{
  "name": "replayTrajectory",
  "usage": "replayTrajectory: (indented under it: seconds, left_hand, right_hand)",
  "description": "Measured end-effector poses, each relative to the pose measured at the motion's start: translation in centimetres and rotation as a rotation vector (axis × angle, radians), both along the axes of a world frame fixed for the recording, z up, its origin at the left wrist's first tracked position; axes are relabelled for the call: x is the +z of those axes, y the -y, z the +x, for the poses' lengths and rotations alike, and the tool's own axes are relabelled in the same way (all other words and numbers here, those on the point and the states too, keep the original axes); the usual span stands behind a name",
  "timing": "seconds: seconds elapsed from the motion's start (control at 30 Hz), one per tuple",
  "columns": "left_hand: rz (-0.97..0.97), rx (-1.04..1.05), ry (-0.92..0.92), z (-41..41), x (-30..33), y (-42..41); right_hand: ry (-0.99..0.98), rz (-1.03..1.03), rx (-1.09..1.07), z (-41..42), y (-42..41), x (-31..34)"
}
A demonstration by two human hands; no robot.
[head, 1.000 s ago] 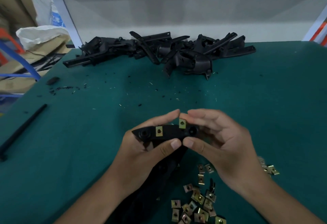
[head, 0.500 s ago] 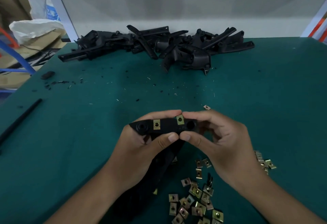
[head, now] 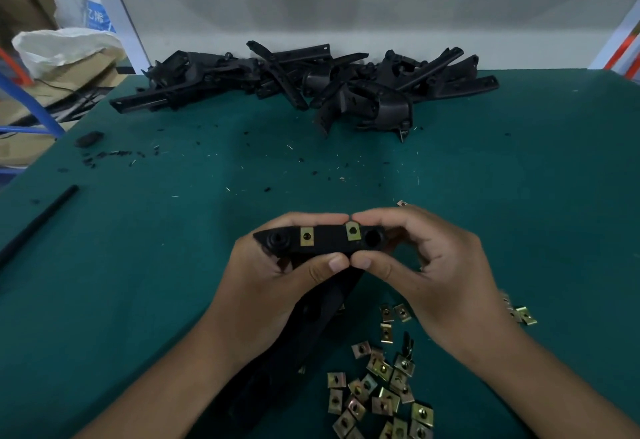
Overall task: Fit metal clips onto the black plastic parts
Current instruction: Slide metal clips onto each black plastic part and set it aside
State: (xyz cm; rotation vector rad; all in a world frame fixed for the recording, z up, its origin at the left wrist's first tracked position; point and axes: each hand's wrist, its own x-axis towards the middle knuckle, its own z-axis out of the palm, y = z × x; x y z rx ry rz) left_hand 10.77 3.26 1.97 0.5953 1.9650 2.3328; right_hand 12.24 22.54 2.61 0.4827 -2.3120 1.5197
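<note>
Pinching the long black plastic bracket (head: 329,241) in both grips, left hand (head: 277,272) and right hand (head: 426,265) risk skewing the tilted brass-coloured metal clip (head: 353,230) if pressed unevenly.

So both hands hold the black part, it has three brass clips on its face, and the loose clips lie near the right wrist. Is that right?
Not quite: the head view shows two clips, a left clip and a right clip, on the black part. Both the left hand and right hand hold it; loose clips lie near the right wrist.

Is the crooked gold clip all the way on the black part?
Probably not. The right clip sits tilted, poking above the part's edge; the left clip lies square.
</note>
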Motion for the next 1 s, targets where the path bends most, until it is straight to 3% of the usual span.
replayTrajectory:
  seconds: [0.5, 0.77, 1.0]
  left_hand:
    - [-0.143, 0.027, -0.051, 0.1, 0.0, 0.0]
    - [-0.046, 0.027, -0.051, 0.6, 0.7, -0.3]
    - [0.028, 0.062, -0.019, 2.4, 3.4, -1.7]
  right_hand:
    - [-0.008, 0.17, 0.017, 0.2, -0.6, 0.4]
    - [-0.06, 0.085, 0.016, 0.1, -0.2, 0.1]
    - [-0.136, 0.132, -0.018, 1.2, -1.3, 2.7]
